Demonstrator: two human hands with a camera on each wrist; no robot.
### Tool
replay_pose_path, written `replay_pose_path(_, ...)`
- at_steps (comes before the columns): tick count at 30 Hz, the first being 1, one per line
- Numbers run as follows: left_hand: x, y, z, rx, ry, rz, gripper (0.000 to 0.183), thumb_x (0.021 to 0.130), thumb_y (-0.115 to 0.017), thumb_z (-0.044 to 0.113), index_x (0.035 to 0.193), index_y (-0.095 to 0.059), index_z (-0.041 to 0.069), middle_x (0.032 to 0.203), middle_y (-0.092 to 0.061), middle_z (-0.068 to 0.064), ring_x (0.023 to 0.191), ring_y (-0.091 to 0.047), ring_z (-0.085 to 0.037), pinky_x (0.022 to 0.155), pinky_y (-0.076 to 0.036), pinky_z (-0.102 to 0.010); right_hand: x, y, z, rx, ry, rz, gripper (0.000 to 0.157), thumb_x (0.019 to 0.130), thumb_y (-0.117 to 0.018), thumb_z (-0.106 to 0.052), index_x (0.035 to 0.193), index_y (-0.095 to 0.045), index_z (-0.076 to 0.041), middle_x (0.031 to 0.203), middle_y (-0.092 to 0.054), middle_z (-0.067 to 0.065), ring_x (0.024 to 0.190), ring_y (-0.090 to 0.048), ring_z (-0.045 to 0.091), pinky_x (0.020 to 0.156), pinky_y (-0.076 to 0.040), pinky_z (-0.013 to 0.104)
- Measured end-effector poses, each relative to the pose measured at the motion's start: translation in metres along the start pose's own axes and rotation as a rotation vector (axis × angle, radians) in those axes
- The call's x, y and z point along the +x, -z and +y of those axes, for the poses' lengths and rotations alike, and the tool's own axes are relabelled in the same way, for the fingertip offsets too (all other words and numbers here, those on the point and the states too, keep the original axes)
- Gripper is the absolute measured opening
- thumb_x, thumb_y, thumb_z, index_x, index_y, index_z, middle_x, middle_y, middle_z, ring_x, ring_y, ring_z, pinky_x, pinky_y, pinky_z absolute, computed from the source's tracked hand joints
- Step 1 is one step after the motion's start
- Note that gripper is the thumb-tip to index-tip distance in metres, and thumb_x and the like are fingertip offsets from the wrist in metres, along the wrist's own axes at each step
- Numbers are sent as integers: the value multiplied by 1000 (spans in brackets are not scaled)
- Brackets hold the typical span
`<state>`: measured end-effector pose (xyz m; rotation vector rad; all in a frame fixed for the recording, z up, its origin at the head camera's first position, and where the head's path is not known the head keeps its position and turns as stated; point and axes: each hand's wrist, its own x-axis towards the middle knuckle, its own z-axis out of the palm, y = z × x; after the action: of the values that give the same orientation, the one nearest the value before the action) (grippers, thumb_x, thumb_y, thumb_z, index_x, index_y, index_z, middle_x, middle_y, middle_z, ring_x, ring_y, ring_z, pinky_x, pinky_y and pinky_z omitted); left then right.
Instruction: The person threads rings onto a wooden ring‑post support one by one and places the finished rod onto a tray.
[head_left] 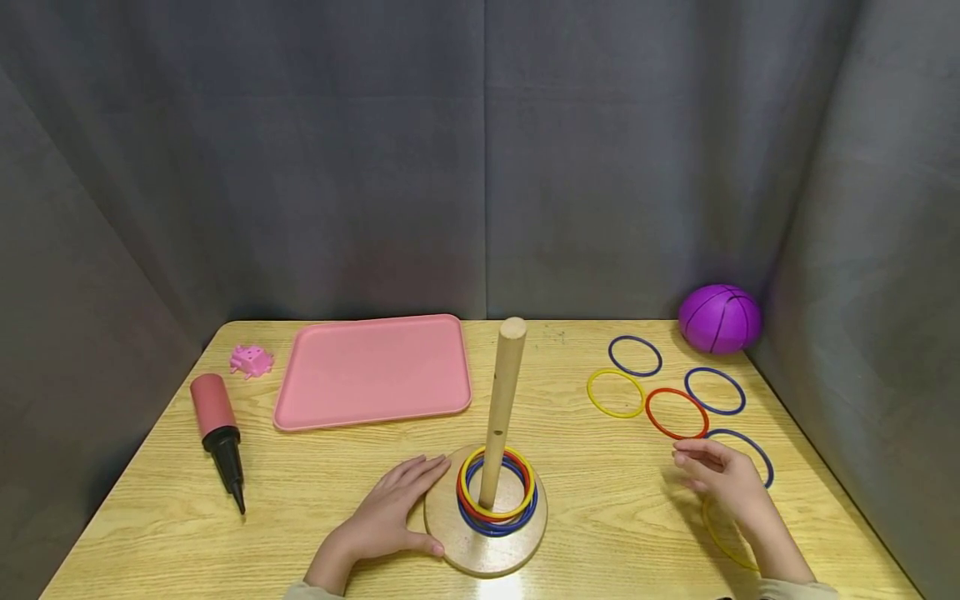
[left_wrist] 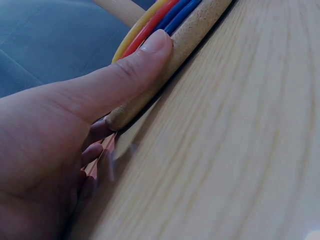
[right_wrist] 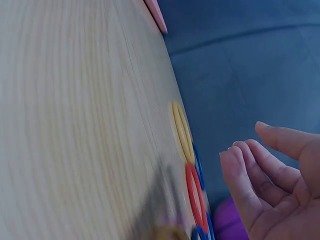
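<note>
A round wooden base with an upright peg stands at the front middle. Yellow, red and blue rings lie stacked around the peg's foot. My left hand rests against the base's left side, fingers extended and spread. In the left wrist view its thumb lies on the base's rim, beside the rings. My right hand hovers over the table at the right with nothing in its loosely bent fingers. Below it lies a yellow ring, partly hidden by the hand and forearm; a blue ring is beside it.
Farther back on the right lie a red ring, another yellow ring and two blue rings. A purple ball sits in the back right corner. Leftward are a pink tray, a hand pump and a pink toy.
</note>
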<state>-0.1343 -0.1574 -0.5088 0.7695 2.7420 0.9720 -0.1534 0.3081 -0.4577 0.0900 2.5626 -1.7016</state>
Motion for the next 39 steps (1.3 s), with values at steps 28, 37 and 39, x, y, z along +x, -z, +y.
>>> replay_pose_path(28, 1, -1, -1, 1, 7, -10, 109, 63, -77, 63, 153, -32, 19, 158, -33, -7, 146, -24, -40, 113, -19, -68, -8, 85, 39, -394, -209, -9, 55, 93, -65, -26, 123, -52, 18, 98, -74, 11, 72, -58, -6, 64, -53, 20)
replay_pose_path(37, 0, -1, -1, -6, 6, -10, 109, 64, -77, 63, 153, -32, 19, 158, -33, -6, 146, -24, -40, 113, -20, -68, -9, 88, 51, -492, -195, -11, 56, 85, -74, -27, 114, -58, 17, 93, -73, 15, 69, -55, -7, 60, -51, 20)
replay_pose_path(39, 0, -1, -2, -4, 5, -9, 109, 64, -77, 63, 153, -32, 20, 158, -33, -6, 146, -24, -40, 113, -20, -68, -9, 87, 50, -485, -198, -4, 54, 84, -75, -26, 113, -59, 17, 90, -74, 11, 67, -54, -8, 59, -51, 20)
